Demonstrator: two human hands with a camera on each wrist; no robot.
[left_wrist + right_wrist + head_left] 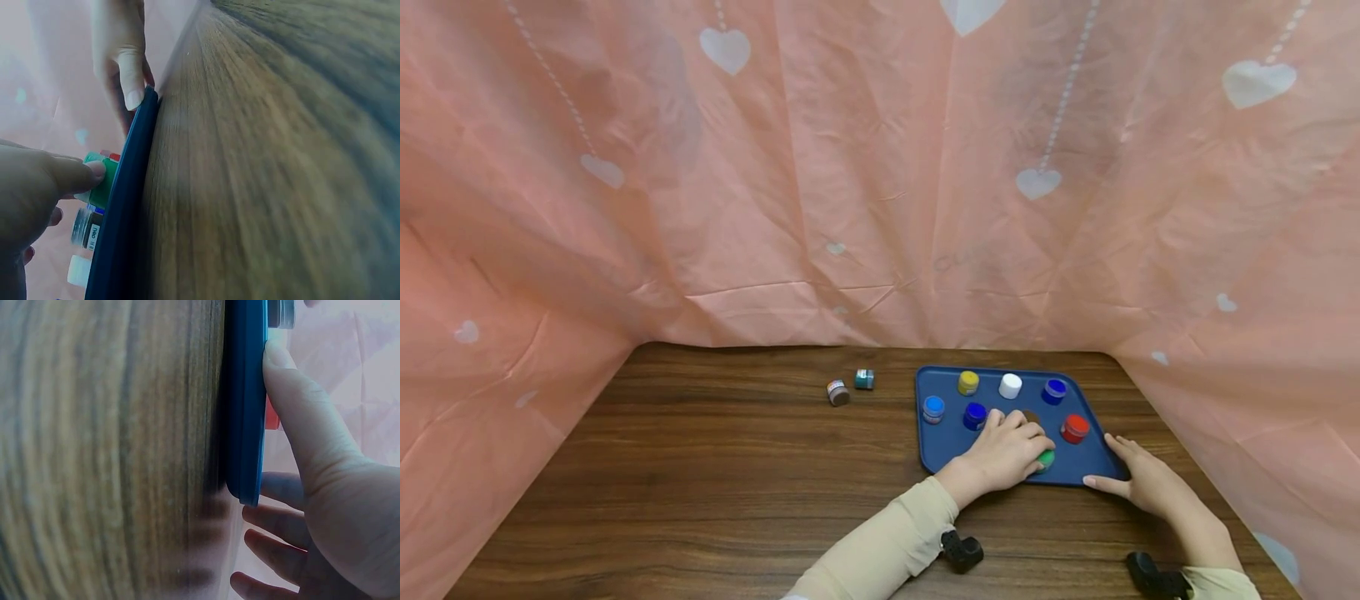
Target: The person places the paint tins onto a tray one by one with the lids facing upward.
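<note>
My left hand (1006, 454) reaches over the blue tray (942, 458) and holds a green paint jar (1046, 459) near the front edge. In the left wrist view, the thumb lies against that green jar (103, 187); the other fingertips are partly hidden. A brown-topped jar (1032, 416) shows just behind the knuckles. At the tray's front right corner is my right hand (1150, 482), its thumb on the rim and its fingers extended along the right side, as the right wrist view also shows.
Also on the tray stand a light blue jar (933, 409), yellow jar (968, 382), white jar (1010, 386), red jar (1075, 428) and two dark blue jars (975, 415). Left of it, a brown jar (838, 392) and teal jar (865, 379) lie on the wooden table (737, 467).
</note>
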